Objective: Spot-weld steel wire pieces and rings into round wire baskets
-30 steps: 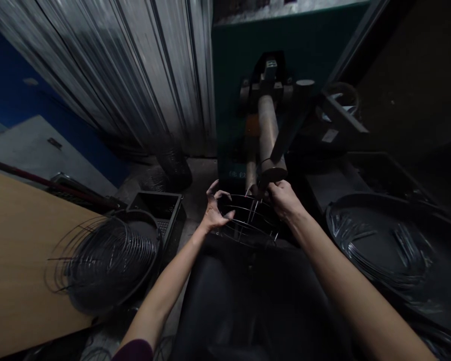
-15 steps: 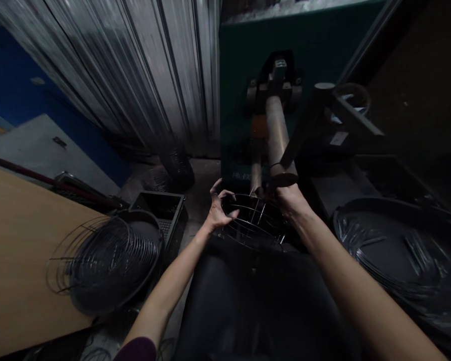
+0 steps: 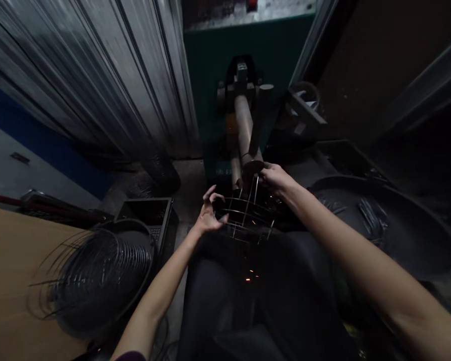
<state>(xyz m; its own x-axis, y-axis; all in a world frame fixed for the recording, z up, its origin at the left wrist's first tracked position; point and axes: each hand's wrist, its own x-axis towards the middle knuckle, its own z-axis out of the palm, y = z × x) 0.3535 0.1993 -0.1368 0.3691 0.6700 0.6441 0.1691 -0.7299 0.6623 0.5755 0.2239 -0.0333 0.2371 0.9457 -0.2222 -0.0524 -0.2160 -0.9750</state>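
A round wire frame point(image 3: 244, 215) of thin rings and cross wires sits below the metal cylinders of a green machine point(image 3: 244, 42). My left hand point(image 3: 210, 213) is curled about the frame's left edge, thumb and fingers bent round the rings. My right hand point(image 3: 276, 179) is closed in a pinch just under the end of the upper cylinder point(image 3: 244, 120). An upright wire point(image 3: 256, 188) rises beside those fingertips; what they pinch is hidden. The lower cylinder point(image 3: 236, 168) ends at the frame's far side. Orange sparks point(image 3: 250, 276) fall in front of the dark cloth over my lap.
At left, a stack of wire rings point(image 3: 101, 260) lies in a dark round tub point(image 3: 150, 281), beside a black crate point(image 3: 169, 210) and a wooden board point(image 3: 7, 271). On the right stands a wide dark basin point(image 3: 409, 235) holding bundled wires point(image 3: 372, 215). Corrugated metal point(image 3: 135, 60) forms the back wall.
Sparks have appeared under the wire frame. My right hand has come out from behind the cylinder's end to its right side. My left hand stays at the frame's edge, and the view has shifted.
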